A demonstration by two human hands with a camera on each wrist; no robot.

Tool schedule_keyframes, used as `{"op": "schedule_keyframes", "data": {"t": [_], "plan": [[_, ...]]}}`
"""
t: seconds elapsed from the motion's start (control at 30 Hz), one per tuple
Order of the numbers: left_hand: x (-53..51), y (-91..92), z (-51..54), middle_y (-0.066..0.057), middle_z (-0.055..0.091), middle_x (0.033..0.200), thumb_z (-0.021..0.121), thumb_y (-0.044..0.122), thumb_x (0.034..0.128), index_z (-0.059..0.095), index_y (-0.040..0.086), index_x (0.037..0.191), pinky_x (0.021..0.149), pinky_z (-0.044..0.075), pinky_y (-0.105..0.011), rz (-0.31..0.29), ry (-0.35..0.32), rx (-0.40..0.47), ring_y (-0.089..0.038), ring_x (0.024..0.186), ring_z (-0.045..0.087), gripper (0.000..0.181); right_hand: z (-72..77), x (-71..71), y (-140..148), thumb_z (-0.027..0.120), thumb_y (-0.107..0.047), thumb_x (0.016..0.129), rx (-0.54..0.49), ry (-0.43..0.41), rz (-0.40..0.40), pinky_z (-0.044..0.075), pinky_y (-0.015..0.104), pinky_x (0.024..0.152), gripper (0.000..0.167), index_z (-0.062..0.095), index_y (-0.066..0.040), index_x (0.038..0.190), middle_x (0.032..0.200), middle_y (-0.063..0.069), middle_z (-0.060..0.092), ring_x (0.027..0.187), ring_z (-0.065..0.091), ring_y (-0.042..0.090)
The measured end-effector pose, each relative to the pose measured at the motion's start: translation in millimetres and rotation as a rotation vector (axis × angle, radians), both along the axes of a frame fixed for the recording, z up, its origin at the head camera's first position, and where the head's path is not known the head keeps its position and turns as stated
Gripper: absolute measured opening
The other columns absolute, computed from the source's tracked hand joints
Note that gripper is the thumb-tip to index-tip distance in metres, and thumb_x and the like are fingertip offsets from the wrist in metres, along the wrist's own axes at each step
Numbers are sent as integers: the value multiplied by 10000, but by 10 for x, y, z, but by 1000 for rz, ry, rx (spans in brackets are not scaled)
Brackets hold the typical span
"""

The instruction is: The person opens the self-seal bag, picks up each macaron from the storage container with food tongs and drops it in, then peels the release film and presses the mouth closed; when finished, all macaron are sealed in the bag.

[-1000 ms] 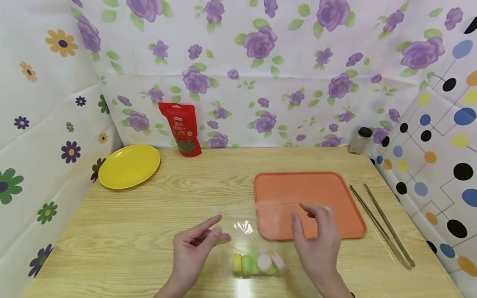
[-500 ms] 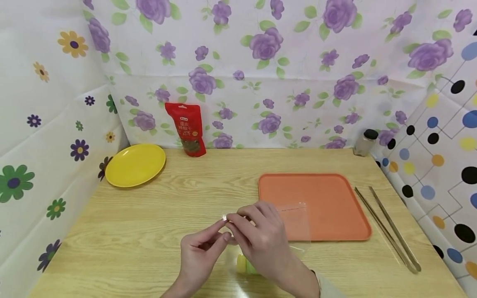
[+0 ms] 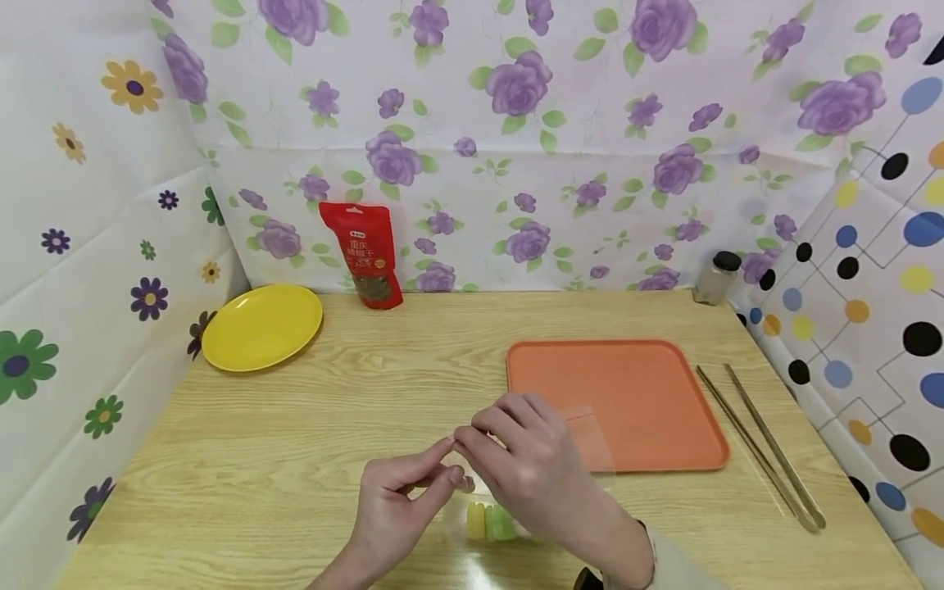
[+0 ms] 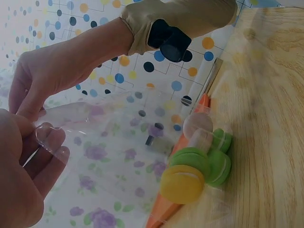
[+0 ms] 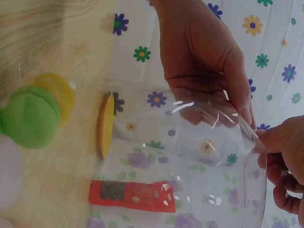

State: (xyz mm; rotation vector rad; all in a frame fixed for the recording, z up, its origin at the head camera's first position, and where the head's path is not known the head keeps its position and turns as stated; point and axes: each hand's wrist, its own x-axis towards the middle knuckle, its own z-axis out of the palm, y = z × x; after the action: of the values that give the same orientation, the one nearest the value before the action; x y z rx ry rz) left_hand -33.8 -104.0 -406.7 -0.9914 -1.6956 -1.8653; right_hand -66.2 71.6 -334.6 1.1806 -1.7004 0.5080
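A clear plastic bag (image 3: 592,442) with yellow, green and pale macarons (image 3: 488,522) in its lower end stands near the table's front edge. My left hand (image 3: 398,500) pinches the left end of the bag's upper edge between thumb and forefinger. At that same corner, the thumb and fingers of my right hand (image 3: 527,463) pinch the film, fingertips touching the left hand's. In the left wrist view the bag (image 4: 118,128) stretches from both hands down to the macarons (image 4: 190,166). Part of the macarons is hidden behind my right hand in the head view.
An orange tray (image 3: 619,369) lies behind the bag, and metal tongs (image 3: 770,447) lie right of it. At the back are a yellow plate (image 3: 261,328), a red pouch (image 3: 365,254) and a black-lidded jar (image 3: 715,279). Patterned cloths surround the table (image 3: 295,434).
My right hand has moved left across the bag from its right side to the left corner, where it now pinches the film beside my left hand. The left hand has stayed almost in place.
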Motion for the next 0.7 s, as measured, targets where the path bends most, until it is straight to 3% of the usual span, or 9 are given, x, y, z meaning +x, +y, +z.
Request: {"op": "schedule_keyframes", "data": {"t": [0.17,0.27,0.47,0.6,0.7], "plan": [[-38,-19,2,-199,710,766,666,-65,924,620,41,1348,657,590,-305,-33,66,-24,-201,704,729,440,33,-52,42,576,-40,972,53,54,31,406,228,544,257,715,-78,760,735,-5,604,628,541,171],[-41,-24,7,-197,712,778,663,-86,917,613,27,1351,658,591,-310,-52,67,-38,-197,695,726,451,30,-62,58,564,-35,948,59,32,41,436,241,557,249,715,-78,754,742,1,622,643,564,181],[-33,-12,16,-203,716,800,650,-108,914,599,13,1362,654,593,-334,-78,47,-47,-193,709,726,468,-47,-81,65,554,-78,952,-70,-193,133,469,268,623,199,685,-84,802,792,3,642,695,577,174],[-26,1,2,-194,723,807,654,-126,903,621,3,1338,670,591,-317,-39,46,-44,-181,736,732,456,-90,-135,106,587,-21,902,-220,-333,208,493,243,672,98,665,-47,848,810,30,643,707,588,179],[-10,-14,-28,-177,733,814,658,-136,895,631,-11,1321,683,585,-285,21,15,-18,-177,765,739,444,-49,-215,234,593,40,855,-357,-442,212,503,224,689,79,653,-9,874,805,59,644,716,597,181]]}}
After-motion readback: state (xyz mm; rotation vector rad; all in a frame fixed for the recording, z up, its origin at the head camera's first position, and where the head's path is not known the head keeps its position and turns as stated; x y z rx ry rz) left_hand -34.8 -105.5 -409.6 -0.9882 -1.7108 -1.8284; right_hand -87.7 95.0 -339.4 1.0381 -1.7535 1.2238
